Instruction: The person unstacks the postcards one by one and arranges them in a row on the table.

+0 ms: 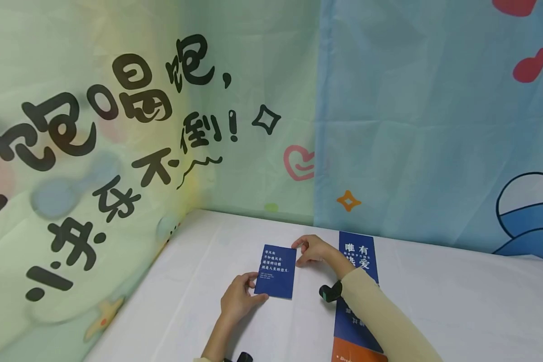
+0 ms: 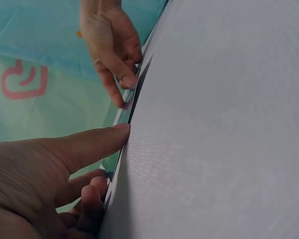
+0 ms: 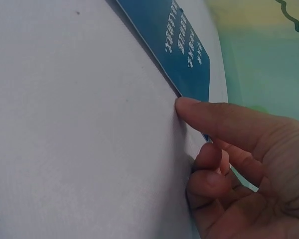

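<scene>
A small dark-blue card (image 1: pixel 275 284) with white printed lines lies on the white tabletop in the head view. My left hand (image 1: pixel 239 299) pinches its lower left corner, thumb at the bottom edge and fingers along the left side. At the upper right corner, my right hand (image 1: pixel 315 250) holds the card between thumb and index finger. In the right wrist view the right thumb (image 3: pixel 194 110) touches the corner of the card (image 3: pixel 164 45). The left wrist view shows the left thumb (image 2: pixel 102 142) against the card's edge, which appears nearly edge-on there.
A long blue and orange printed strip (image 1: pixel 350 329) lies to the right, partly covered by the right forearm (image 1: pixel 384 317). Printed cloth backdrops (image 1: pixel 253 50) stand behind and to the left of the white table (image 1: pixel 470 301). Each wrist wears a dark band device (image 1: pixel 330 292).
</scene>
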Available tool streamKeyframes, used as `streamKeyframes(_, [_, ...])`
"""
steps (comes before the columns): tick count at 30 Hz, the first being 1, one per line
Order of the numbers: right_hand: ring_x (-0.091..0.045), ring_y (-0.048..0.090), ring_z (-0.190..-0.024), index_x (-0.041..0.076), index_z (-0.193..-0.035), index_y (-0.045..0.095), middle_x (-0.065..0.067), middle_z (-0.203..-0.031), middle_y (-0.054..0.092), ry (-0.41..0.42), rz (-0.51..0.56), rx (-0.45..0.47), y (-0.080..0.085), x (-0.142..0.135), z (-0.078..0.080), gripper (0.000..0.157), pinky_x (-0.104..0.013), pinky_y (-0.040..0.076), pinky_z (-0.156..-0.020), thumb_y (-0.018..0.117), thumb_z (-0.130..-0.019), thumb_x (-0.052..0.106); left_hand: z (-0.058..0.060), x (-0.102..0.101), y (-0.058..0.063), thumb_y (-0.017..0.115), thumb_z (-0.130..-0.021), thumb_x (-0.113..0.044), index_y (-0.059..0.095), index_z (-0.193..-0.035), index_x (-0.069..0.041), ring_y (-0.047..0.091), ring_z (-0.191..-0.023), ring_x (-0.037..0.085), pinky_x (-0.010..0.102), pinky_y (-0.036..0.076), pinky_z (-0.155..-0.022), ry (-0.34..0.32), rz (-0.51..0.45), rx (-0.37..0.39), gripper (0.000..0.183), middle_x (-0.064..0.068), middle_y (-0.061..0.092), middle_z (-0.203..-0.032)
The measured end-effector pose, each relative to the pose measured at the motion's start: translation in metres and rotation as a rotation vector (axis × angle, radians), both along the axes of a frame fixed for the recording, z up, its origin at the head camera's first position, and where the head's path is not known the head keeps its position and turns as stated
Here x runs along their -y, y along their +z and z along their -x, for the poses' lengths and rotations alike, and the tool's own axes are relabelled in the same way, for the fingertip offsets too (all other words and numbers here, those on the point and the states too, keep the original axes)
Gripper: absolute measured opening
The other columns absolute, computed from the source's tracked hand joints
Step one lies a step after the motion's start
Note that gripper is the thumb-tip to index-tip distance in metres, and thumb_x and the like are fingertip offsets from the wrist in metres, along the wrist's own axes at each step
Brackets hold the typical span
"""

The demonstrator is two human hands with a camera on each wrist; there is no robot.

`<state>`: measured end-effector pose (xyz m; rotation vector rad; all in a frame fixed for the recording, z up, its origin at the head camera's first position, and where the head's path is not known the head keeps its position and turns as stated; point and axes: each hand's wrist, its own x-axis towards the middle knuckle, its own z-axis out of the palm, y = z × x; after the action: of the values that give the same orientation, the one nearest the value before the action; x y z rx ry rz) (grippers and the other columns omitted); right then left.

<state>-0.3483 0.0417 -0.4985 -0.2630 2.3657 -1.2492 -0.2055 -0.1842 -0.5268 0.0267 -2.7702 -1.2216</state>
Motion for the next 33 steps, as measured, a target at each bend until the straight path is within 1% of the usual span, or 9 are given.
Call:
streamKeyframes(4, [-0.012,0.039,-0.057,-0.001,-0.113,0.062,-0.001,-0.073,0.044,0.017,0.02,-0.009,0.001,-0.001,0.0,0.047,-0.022,0.035,-0.053,0.08,-0.07,-0.007,0.0,-0.001,0.0,0.085,-0.069,-0.018,0.064,-0.122,-0.003,0.041,-0.07,0.01,0.024,0.03,-0.059,0.016,-0.052,0.01,0.059,0.002,0.05,-0.091])
streamKeyframes(8, [-0.013,0.039,-0.06,-0.001,-0.113,0.061,-0.002,-0.076,0.044,0.036,0.053,-0.02,-0.001,-0.004,0.001,0.046,-0.023,0.035,-0.055,0.08,-0.071,-0.007,0.0,-0.001,0.0,0.085,-0.068,-0.017,0.063,-0.123,-0.003,0.041,-0.072,0.01,0.024,0.03,-0.061,0.023,-0.074,0.007,0.06,0.004,0.049,-0.094])
streamKeyframes(12, [-0.013,0.042,-0.064,-0.003,-0.113,0.058,-0.004,-0.081,0.046,0.077,0.135,-0.027,-0.005,-0.01,0.001,0.047,-0.024,0.037,-0.057,0.079,-0.072,-0.007,-0.002,0.0,-0.001,0.086,-0.066,-0.015,0.064,-0.121,-0.004,0.043,-0.073,0.01,0.024,0.032,-0.063,0.029,-0.078,-0.008,0.06,0.004,0.054,-0.098])
streamKeyframes(14, [-0.013,0.045,-0.067,-0.004,-0.114,0.056,-0.005,-0.086,0.049,0.099,0.181,-0.022,-0.007,-0.013,-0.001,0.047,-0.023,0.04,-0.06,0.079,-0.073,-0.006,-0.004,0.0,-0.002,0.086,-0.066,-0.014,0.064,-0.12,-0.005,0.044,-0.073,0.009,0.023,0.033,-0.063,0.028,-0.079,-0.02,0.06,0.004,0.058,-0.1])
streamKeyframes(19, [-0.013,0.055,-0.072,-0.006,-0.119,0.051,-0.008,-0.093,0.061,0.121,0.285,0.032,-0.011,-0.023,-0.005,0.046,-0.025,0.046,-0.063,0.074,-0.08,-0.004,-0.006,0.0,-0.003,0.086,-0.066,-0.015,0.065,-0.12,-0.007,0.046,-0.072,0.006,0.023,0.034,-0.062,0.008,-0.084,-0.033,0.059,0.004,0.064,-0.102])
streamKeyframes(23, [-0.014,0.058,-0.071,-0.006,-0.122,0.048,-0.006,-0.089,0.069,0.133,0.348,0.071,-0.013,-0.027,-0.007,0.044,-0.027,0.045,-0.062,0.071,-0.085,-0.002,-0.006,-0.001,-0.003,0.086,-0.066,-0.015,0.064,-0.121,-0.007,0.048,-0.072,0.006,0.023,0.035,-0.062,0.004,-0.096,-0.022,0.06,0.002,0.067,-0.102])
streamKeyframes(26, [-0.014,0.059,-0.07,-0.005,-0.123,0.048,-0.005,-0.086,0.069,0.119,0.376,0.074,-0.014,-0.028,-0.007,0.043,-0.026,0.045,-0.06,0.07,-0.086,-0.001,-0.005,-0.001,-0.003,0.086,-0.066,-0.015,0.063,-0.122,-0.005,0.049,-0.073,0.006,0.024,0.035,-0.062,-0.006,-0.111,-0.022,0.061,0.001,0.066,-0.101])
streamKeyframes(28, [-0.014,0.061,-0.068,-0.006,-0.124,0.047,-0.006,-0.084,0.069,0.109,0.39,0.083,-0.014,-0.03,-0.008,0.041,-0.026,0.046,-0.06,0.066,-0.088,-0.001,-0.004,-0.001,-0.004,0.086,-0.067,-0.016,0.063,-0.122,-0.004,0.048,-0.072,0.005,0.024,0.036,-0.063,-0.014,-0.107,-0.024,0.061,-0.001,0.065,-0.1])
streamKeyframes(33, [-0.017,0.066,-0.067,-0.009,-0.127,0.041,-0.013,-0.08,0.07,0.104,0.487,0.16,-0.015,-0.034,-0.013,0.039,-0.027,0.054,-0.062,0.056,-0.093,0.0,-0.001,0.0,-0.005,0.086,-0.068,-0.019,0.064,-0.12,-0.005,0.045,-0.067,0.003,0.022,0.035,-0.059,-0.033,-0.076,-0.037,0.058,-0.005,0.062,-0.093])
